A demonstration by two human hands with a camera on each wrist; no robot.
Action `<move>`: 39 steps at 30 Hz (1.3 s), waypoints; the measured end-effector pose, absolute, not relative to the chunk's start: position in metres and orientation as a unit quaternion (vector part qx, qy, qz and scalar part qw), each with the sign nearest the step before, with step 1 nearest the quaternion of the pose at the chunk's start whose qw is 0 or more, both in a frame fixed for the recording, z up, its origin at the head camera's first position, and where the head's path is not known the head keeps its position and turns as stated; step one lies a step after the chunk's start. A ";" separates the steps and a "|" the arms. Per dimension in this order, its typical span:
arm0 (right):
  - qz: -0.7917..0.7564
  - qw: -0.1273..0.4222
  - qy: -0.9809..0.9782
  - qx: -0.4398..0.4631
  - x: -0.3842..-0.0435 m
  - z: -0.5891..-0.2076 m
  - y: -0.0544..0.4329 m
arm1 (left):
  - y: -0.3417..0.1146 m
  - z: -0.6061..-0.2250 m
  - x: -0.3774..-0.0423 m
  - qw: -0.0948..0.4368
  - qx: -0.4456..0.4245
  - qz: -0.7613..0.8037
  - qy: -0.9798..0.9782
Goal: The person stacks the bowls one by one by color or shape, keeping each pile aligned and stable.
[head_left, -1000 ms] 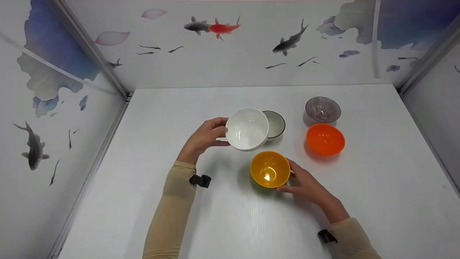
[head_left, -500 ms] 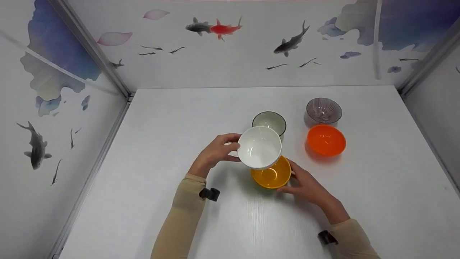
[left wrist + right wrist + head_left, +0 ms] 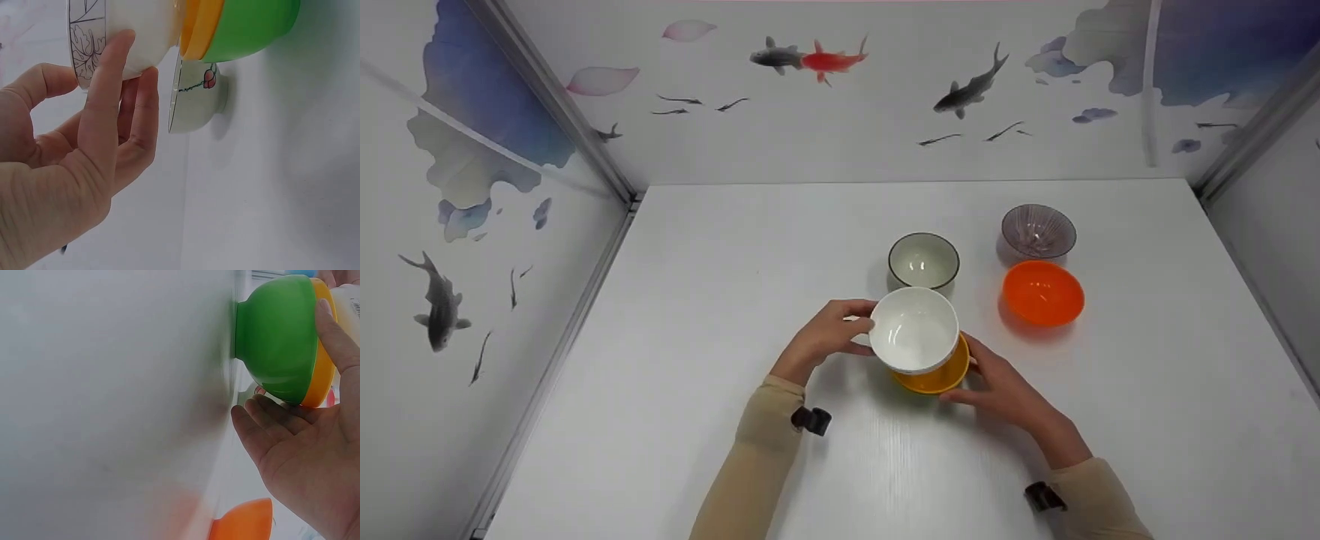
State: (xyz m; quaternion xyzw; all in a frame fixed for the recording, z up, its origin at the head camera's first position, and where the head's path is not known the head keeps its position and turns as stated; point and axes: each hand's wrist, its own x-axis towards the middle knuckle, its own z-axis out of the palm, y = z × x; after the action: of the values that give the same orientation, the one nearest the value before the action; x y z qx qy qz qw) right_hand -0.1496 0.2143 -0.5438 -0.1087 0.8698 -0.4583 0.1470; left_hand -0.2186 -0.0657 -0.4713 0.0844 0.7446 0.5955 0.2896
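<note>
My left hand (image 3: 832, 334) pinches the edge of a white bowl (image 3: 913, 330), thumb at the rim and fingers against the side. Dark leaf outlines run in a band round this bowl in the left wrist view. It hangs over a bowl that is yellow inside (image 3: 934, 381) and green outside (image 3: 284, 337), hiding much of its inside; whether the two touch I cannot tell. My right hand (image 3: 1001, 382) holds the green and yellow bowl from the right, thumb and fingers on either side. The green and yellow bowl stands upright on the white table (image 3: 697, 300).
A pale grey-green bowl (image 3: 924, 259) with a dark rim stands just behind the white bowl. To the right are an orange bowl (image 3: 1043, 294) and, behind it, a ribbed purplish glass bowl (image 3: 1039, 231). Walls with painted fish (image 3: 832, 61) border the table.
The left hand has carried the white bowl toward me and to the right, from beside the grey-green bowl to over the green and yellow one. My right hand has stayed almost still.
</note>
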 end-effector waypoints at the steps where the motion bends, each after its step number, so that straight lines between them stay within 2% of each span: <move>1: -0.460 0.146 0.869 -0.110 -0.149 -0.544 0.214 | -0.065 -0.472 -0.218 0.290 0.086 0.596 0.744; 12: -0.466 0.145 0.866 -0.110 -0.148 -0.542 0.216 | -0.057 -0.477 -0.214 0.296 0.083 0.586 0.750; 28: -0.496 0.044 0.852 -0.160 -0.146 -0.535 0.217 | -0.050 -0.481 -0.212 0.286 0.094 0.576 0.760; 34: -0.498 0.024 0.851 -0.165 -0.145 -0.536 0.217 | -0.045 -0.479 -0.203 0.248 0.104 0.556 0.786; 39: -0.493 0.025 0.855 -0.158 -0.144 -0.537 0.218 | -0.044 -0.482 -0.192 0.173 0.131 0.529 0.821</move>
State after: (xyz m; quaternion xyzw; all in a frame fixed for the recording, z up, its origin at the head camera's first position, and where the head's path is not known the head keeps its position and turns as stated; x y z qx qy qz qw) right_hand -0.1444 0.2176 -0.5373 -0.1582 0.8554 -0.4925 0.0254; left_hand -0.1922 -0.0436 -0.4822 0.1314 0.8206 0.5287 0.1725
